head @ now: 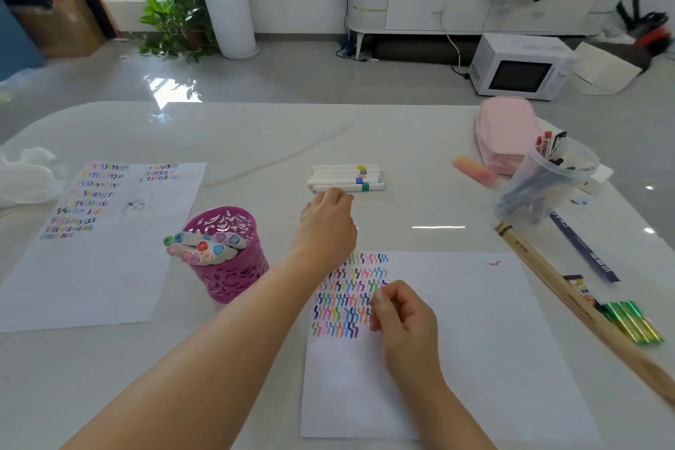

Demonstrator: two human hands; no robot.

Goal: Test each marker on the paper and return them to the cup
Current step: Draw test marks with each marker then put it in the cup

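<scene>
Counter (255, 135): white, glossy, seen from above; two bare forearms come in from the bottom edge.
Loose markers (347, 177): several white-barrelled ones lying side by side in a neat row at centre, well beyond the paper; yellow, grey, blue and green bands show.
Left hand (328, 219): at the near side of that row; fingers (338, 194) bent down onto the left end of the green-banded marker (365, 187), the nearest one. They touch it, but can't tell if they grip it.
Right hand (401, 318): rests on the paper by the right edge of the strokes; fingers curled into a loose fist, thumb against index, nothing seen inside.
Paper (475, 340): white sheet in front of the person, w/ rows of short multicolour zigzag strokes in its upper-left part.
Cup (233, 281): magenta, cut-out pattern, upright, just left of the left forearm; holds a bunch of capped markers (204, 248), coloured caps up, leaning left.
Second sheet (91, 267): far left, more colour strokes near its top.
Right side: pink pouch (504, 131), clear tub of pens (548, 179), long wooden stick (569, 303), green pens (632, 321).
Background: grey floor w/ white microwave (518, 66) and potted plants (226, 11).
</scene>
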